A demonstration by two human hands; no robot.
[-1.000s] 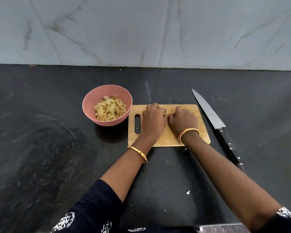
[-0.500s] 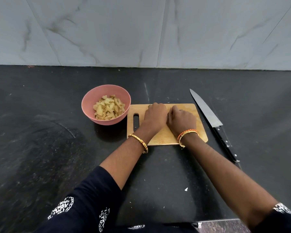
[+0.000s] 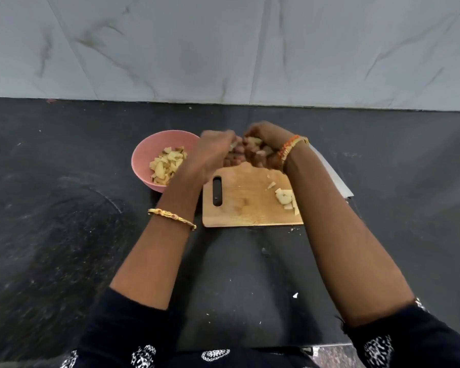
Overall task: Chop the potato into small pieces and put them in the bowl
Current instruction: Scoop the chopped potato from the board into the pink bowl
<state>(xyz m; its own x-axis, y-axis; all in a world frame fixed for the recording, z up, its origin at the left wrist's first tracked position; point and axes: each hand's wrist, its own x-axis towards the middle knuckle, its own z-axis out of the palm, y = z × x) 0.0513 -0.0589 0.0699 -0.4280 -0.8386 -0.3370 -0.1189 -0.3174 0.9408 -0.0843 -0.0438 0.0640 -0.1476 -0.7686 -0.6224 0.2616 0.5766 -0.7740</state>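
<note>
A dark, almost black stone table (image 3: 64, 248) fills the lower two thirds of the frame, its polished surface flecked with pale specks and marked by a faint curved scuff at left. A few small white crumbs (image 3: 295, 295) lie scattered on it near the front edge. Behind it rises a wall (image 3: 223, 49) of large pale grey tiles veined with brownish streaks, divided by thin slanting joints. Wall and table meet in a straight horizontal seam. Soft, even light falls across the scene, leaving a dull sheen on the stone.
</note>
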